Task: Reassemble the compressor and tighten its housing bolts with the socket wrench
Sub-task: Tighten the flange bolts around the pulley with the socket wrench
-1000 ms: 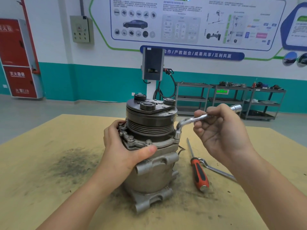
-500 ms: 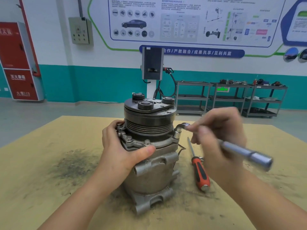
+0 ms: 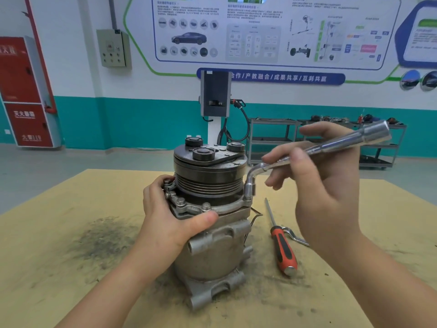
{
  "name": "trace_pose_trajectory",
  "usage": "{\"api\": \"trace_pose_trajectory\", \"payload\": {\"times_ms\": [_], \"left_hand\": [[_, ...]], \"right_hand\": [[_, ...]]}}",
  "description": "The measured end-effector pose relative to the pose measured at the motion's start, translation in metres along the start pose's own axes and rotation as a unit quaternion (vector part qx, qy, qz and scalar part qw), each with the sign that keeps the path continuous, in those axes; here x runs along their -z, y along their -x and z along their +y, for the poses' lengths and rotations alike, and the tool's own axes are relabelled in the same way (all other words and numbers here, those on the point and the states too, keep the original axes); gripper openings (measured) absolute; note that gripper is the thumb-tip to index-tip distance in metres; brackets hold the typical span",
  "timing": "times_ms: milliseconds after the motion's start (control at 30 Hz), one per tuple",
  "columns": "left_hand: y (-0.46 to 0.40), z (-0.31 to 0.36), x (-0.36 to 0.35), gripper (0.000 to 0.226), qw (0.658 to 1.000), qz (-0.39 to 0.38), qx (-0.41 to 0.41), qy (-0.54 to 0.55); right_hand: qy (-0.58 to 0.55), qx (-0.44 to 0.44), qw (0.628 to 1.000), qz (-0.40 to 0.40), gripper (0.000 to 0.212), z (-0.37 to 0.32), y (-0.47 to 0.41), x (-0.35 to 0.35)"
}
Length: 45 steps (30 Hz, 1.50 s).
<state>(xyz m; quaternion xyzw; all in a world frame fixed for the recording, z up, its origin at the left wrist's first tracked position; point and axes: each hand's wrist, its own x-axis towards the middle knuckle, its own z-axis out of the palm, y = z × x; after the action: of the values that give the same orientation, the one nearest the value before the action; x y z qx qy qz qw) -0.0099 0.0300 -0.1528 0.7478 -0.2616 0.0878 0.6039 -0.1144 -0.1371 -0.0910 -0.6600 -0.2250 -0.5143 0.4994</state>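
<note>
Socket wrench on compressor bolt

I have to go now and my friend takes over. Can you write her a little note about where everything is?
Left hand grips the grey metal compressor, which stands upright on the tan table.
Right hand holds the bent silver socket wrench, its socket down on the right-side housing bolt.
Done: housing flange on, front bolts in place.
Left: how tight the bolts are cannot be told, so check each.
The red-and-black screwdriver lies right of the compressor.

Socket wrench handle back up-right.
</note>
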Motion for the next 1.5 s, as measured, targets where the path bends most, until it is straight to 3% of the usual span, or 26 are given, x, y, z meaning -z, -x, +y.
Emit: {"api": "trace_pose_trajectory", "payload": {"times_ms": [100,200,533,667,833,900,967,1033,1100,1167,1233,1300,1367,1500], "left_hand": [[0.000,0.000,0.000,0.091,1.000,-0.001,-0.001,0.002],[0.001,0.001,0.000,0.083,1.000,-0.002,-0.003,0.005],[0.000,0.000,0.001,0.100,1.000,-0.006,-0.001,-0.005],[0.000,0.001,0.001,0.094,1.000,-0.007,0.001,-0.002],[0.000,-0.001,0.002,0.101,1.000,-0.007,0.000,-0.008],[0.000,-0.001,0.002,0.093,1.000,-0.009,-0.003,-0.009],[0.000,-0.001,0.002,0.084,1.000,-0.009,-0.007,-0.009],[0.000,-0.001,0.002,0.082,1.000,-0.004,-0.011,-0.008],[-0.001,-0.002,0.002,0.082,1.000,0.000,-0.013,-0.007],[-0.001,-0.002,0.002,0.083,1.000,-0.004,-0.013,-0.007],[-0.001,-0.001,0.001,0.084,1.000,-0.004,-0.016,-0.007],[-0.001,-0.001,0.001,0.089,1.000,-0.001,-0.023,0.002],[0.002,0.000,0.002,0.093,0.999,-0.011,-0.025,0.030],[0.003,0.001,0.002,0.088,0.999,-0.012,-0.019,0.039]], "right_hand": [[-0.086,-0.118,0.986,0.085,0.023,0.005,-0.005,0.004],[-0.136,-0.184,0.967,0.115,0.022,0.011,-0.007,0.006],[-0.234,-0.253,0.927,0.151,0.017,0.023,-0.004,0.008],[-0.256,-0.270,0.916,0.152,0.020,0.026,-0.001,0.006],[-0.315,-0.362,0.854,0.202,0.018,0.030,-0.005,0.007],[-0.329,-0.380,0.839,0.209,0.016,0.033,-0.005,0.007],[-0.330,-0.362,0.848,0.202,0.019,0.034,-0.004,0.007],[-0.310,-0.291,0.887,0.177,0.025,0.032,0.001,0.007],[-0.252,-0.172,0.945,0.119,0.026,0.026,0.009,0.005],[-0.101,-0.037,0.994,0.033,0.027,0.020,0.018,0.000],[0.078,0.062,0.993,-0.064,0.020,0.014,0.023,-0.007],[0.187,0.102,0.965,-0.151,0.011,0.009,0.025,-0.015],[0.235,0.091,0.949,-0.189,0.018,0.005,0.024,-0.021],[0.246,0.072,0.950,-0.177,0.020,-0.004,0.019,-0.020]]}}
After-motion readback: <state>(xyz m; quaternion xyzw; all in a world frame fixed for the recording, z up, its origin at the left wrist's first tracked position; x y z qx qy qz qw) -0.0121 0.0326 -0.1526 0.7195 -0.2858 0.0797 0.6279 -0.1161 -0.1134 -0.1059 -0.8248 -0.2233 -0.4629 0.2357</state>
